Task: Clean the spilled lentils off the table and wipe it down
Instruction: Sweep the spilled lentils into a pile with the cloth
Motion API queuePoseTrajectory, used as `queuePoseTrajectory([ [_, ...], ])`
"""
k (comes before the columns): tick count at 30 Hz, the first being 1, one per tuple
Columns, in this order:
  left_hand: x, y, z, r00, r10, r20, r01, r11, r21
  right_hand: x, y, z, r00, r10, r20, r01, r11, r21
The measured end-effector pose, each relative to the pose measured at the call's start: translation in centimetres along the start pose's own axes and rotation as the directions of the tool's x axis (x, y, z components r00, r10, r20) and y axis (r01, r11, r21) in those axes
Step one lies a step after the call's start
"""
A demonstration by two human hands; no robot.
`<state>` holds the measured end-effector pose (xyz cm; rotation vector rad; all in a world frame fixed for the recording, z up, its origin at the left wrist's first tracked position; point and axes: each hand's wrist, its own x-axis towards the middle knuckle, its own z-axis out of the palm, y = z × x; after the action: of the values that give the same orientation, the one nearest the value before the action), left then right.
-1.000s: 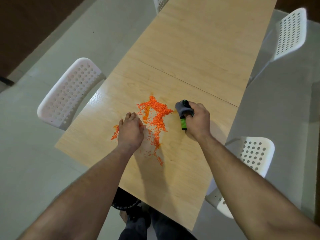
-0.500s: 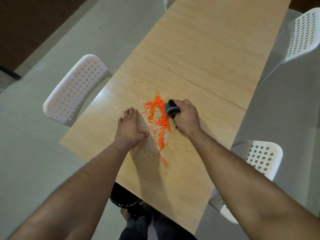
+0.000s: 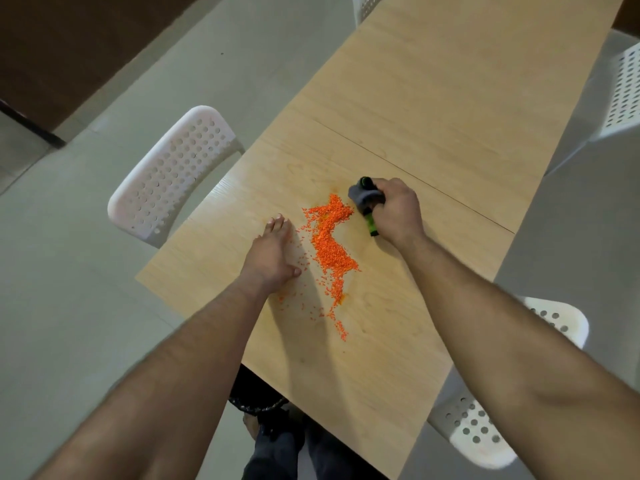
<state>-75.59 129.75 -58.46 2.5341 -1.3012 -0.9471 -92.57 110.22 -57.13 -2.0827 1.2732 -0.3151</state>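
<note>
Right hand point(image 3: 394, 211) fisted around a small grey-and-green brush point(image 3: 364, 202), its grey head down on the wooden table point(image 3: 433, 109), touching the far tip of the orange lentils point(image 3: 330, 247). Lentil pile runs from the brush back toward the person, between both hands. Left hand point(image 3: 272, 258) lies flat, fingers together, empty, just left of the pile; stray lentils scattered beside its thumb

Looks like a plain dining or canteen-style room: long light-wood table point(image 3: 450, 109) with a seam across it, white perforated plastic chairs point(image 3: 173, 174) at 9, 12, 2 and 5 o'clock, pale smooth floor point(image 3: 69, 306), dark brown wall point(image 3: 69, 39) at 10 o'clock.
</note>
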Motion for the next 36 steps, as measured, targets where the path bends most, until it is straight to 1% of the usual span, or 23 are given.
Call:
queuePoseTrajectory([
  [2,0.0,0.2,-0.1,1.0,-0.014,-0.01,0.014,1.0,0.004,0.5,-0.8,0.4,0.999,-0.016,0.042,0.019,0.998,-0.058],
  [7,0.2,0.0,-0.1,0.999,-0.024,-0.034,0.023,1.0,-0.018,-1.9,-2.7,2.3,0.976,-0.101,0.195,0.119,0.989,-0.083],
  [10,0.3,-0.3,-0.2,0.999,-0.01,-0.032,0.008,0.998,-0.054,-4.0,-2.4,3.1,0.942,-0.166,0.293,0.189,0.981,-0.049],
  [12,0.2,-0.4,-0.1,0.999,-0.029,-0.042,0.025,0.996,-0.087,-4.7,-1.5,2.9,0.927,-0.193,0.32,0.208,0.978,-0.013],
  [14,0.2,-0.3,0.0,0.996,-0.067,-0.05,0.062,0.993,-0.103,-4.5,-1.0,2.3,0.942,-0.2,0.27,0.203,0.979,0.018],
  [18,0.3,-0.1,0.1,0.994,-0.09,-0.054,0.085,0.992,-0.089,-1.4,-1.4,1.0,0.985,-0.164,0.054,0.162,0.986,0.028],
  [19,0.4,0.0,0.0,0.994,-0.093,-0.053,0.088,0.992,-0.09,-0.2,-1.6,0.8,0.989,-0.148,0.027,0.147,0.989,0.012],
  [22,0.5,-0.1,0.1,0.994,-0.105,-0.045,0.101,0.992,-0.076,2.9,-2.4,1.3,0.997,-0.067,0.041,0.07,0.995,-0.07],
  [24,0.6,-0.1,0.2,0.994,-0.096,-0.047,0.093,0.993,-0.072,4.0,-3.1,2.2,0.996,-0.058,0.062,0.065,0.992,-0.11],
  [27,0.6,-0.3,0.3,0.994,-0.089,-0.06,0.084,0.993,-0.083,3.9,-4.6,3.8,0.988,-0.094,0.123,0.111,0.984,-0.137],
  [29,0.6,-0.3,0.3,0.994,-0.082,-0.069,0.076,0.993,-0.094,3.1,-5.6,4.6,0.967,-0.162,0.195,0.193,0.969,-0.152],
  [31,0.4,-0.3,0.4,0.994,-0.075,-0.083,0.067,0.992,-0.104,2.4,-6.1,5.1,0.935,-0.219,0.28,0.272,0.948,-0.166],
  [34,-0.1,-0.4,0.6,0.99,-0.075,-0.115,0.059,0.988,-0.143,1.1,-5.5,5.1,0.883,-0.264,0.387,0.354,0.918,-0.181],
  [36,-0.8,-0.7,0.7,0.989,-0.077,-0.127,0.053,0.983,-0.178,0.0,-5.1,4.8,0.837,-0.286,0.467,0.408,0.895,-0.182],
])
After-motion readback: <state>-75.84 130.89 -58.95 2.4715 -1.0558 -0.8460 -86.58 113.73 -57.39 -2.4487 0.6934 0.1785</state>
